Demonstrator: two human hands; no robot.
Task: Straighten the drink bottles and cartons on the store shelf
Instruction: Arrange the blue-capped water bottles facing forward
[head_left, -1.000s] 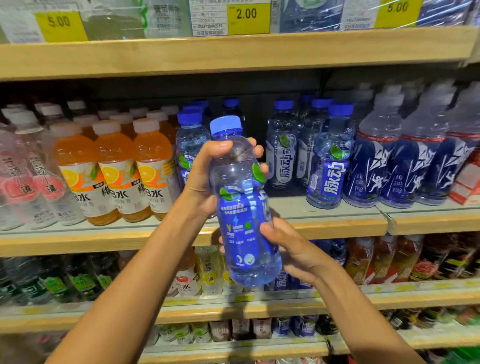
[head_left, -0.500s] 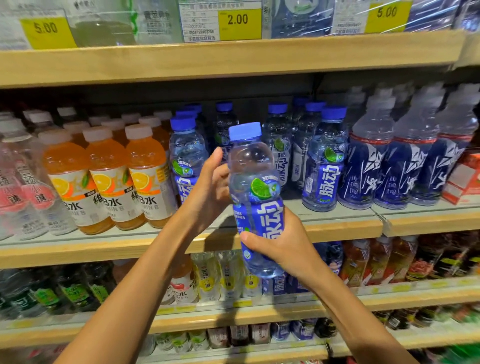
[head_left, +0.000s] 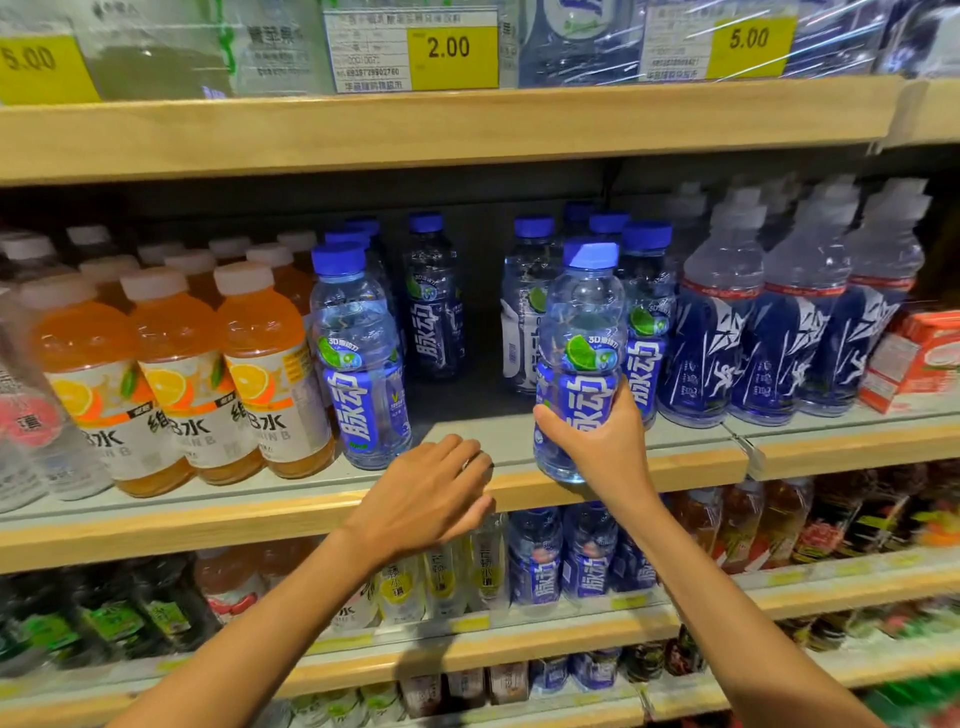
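Your right hand (head_left: 597, 441) grips the blue-capped drink bottle (head_left: 584, 332) around its label, thumb on the left side. The bottle stands upright at the front lip of the middle shelf (head_left: 260, 525), just in front of its matching row; whether its base rests there is unclear. Your left hand (head_left: 426, 493) lies palm down on the shelf edge, fingers relaxed, holding nothing, near the orange drink bottles (head_left: 260, 364).

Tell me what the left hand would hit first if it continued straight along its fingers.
The left hand points up-right over the bare shelf; first contact would probably be the blue-label bottle gripped by the right hand, though depth is unclear.
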